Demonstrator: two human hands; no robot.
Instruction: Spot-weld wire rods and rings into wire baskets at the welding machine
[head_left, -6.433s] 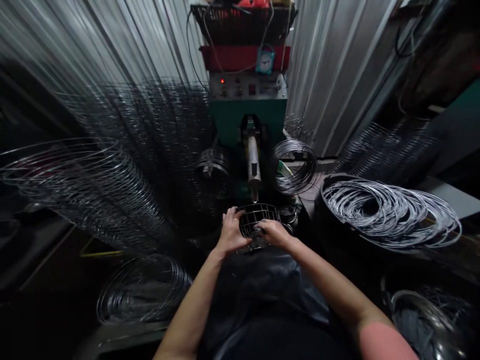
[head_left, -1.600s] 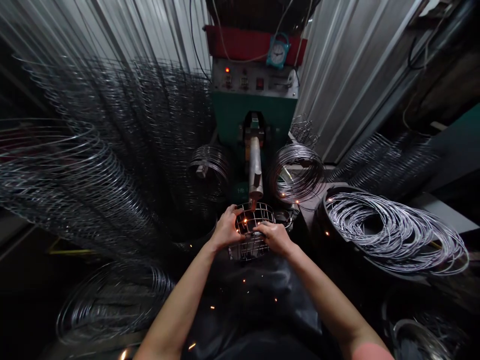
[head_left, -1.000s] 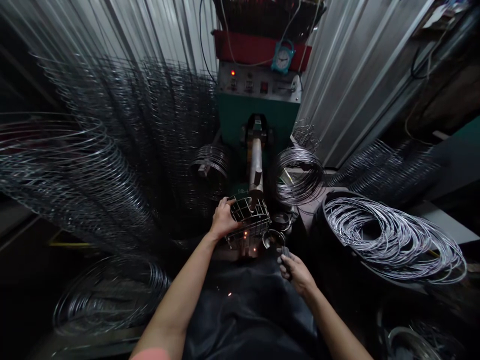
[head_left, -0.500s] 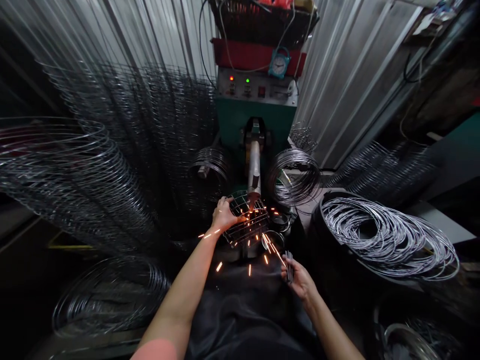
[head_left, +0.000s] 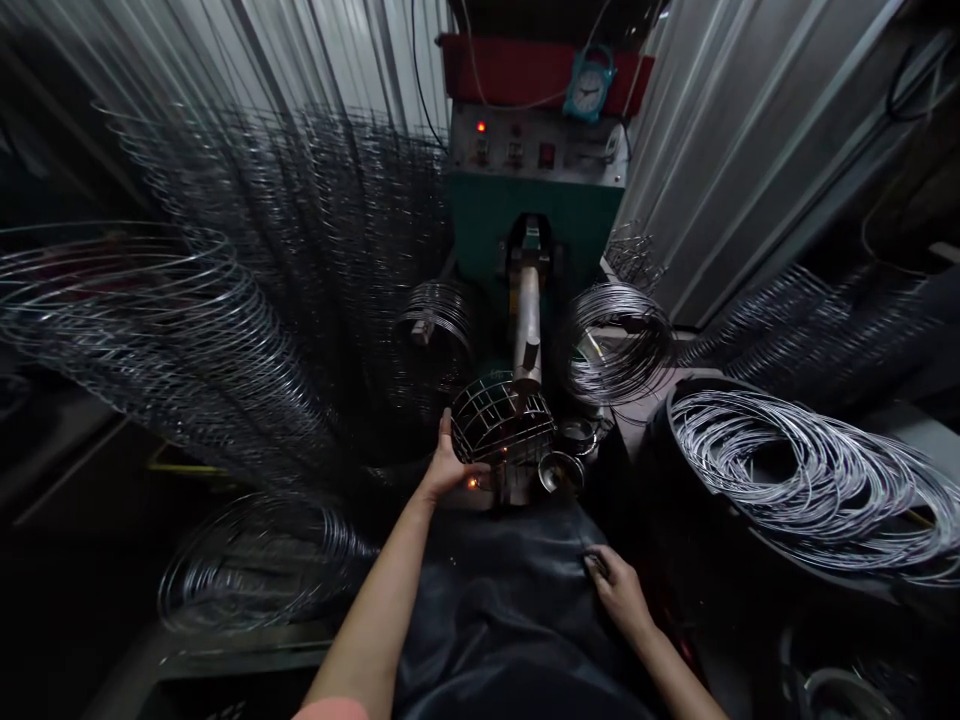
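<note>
My left hand (head_left: 445,466) grips the left side of a small round wire basket (head_left: 480,418), thumb toward the front and a finger up along its edge. The basket sits under the metal arm (head_left: 529,325) of a green spot welding machine (head_left: 480,220). My right hand (head_left: 616,590) is lower right, over a black apron (head_left: 510,590), its fingers pinched together. What lies in those fingers is too dark to make out. Small metal cups (head_left: 561,470) stand right of the basket. One spark glows by my left thumb.
Tall stacks of wire rings (head_left: 225,340) rise at the left. Wire ring coils (head_left: 619,340) hang beside the machine arm. A black tub (head_left: 664,440) full of loose wire rings (head_left: 810,470) stands at the right. A blue clock (head_left: 589,85) hangs above the control panel.
The spray of sparks has almost died away and the green panel light has gone out. The basket has turned in my left hand. My right hand has lowered; its metal rod bundle no longer shows.
</note>
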